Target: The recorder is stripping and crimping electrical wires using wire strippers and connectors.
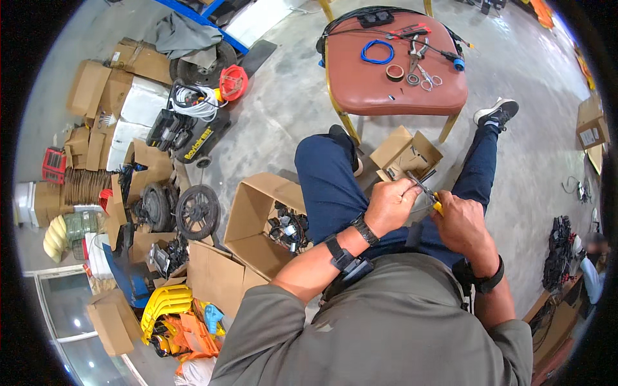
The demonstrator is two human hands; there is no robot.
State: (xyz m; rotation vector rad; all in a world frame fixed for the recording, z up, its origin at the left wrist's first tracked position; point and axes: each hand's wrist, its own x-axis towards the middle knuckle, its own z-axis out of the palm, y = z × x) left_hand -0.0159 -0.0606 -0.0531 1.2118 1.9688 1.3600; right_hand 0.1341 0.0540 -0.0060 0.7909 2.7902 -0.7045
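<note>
In front of my lap, my left hand [391,204] pinches a thin dark piece that looks like a cable [426,176]. My right hand [462,222] is closed around yellow-handled pliers [438,206], whose jaws meet the dark piece close to my left fingertips. Whether the jaws are biting on it is too small to tell. Just beyond both hands, between my legs, an open small cardboard box [393,149] stands on the floor with a few dark bits inside.
A chair with a brown padded seat [360,96] ahead carries a blue wire coil [377,52], pliers [415,55], scissors [427,80], a tape roll [394,73] and black cable. Left, a large cardboard box [248,206] holds wiring, near wheels [197,212]. Another person [592,267] is at far right.
</note>
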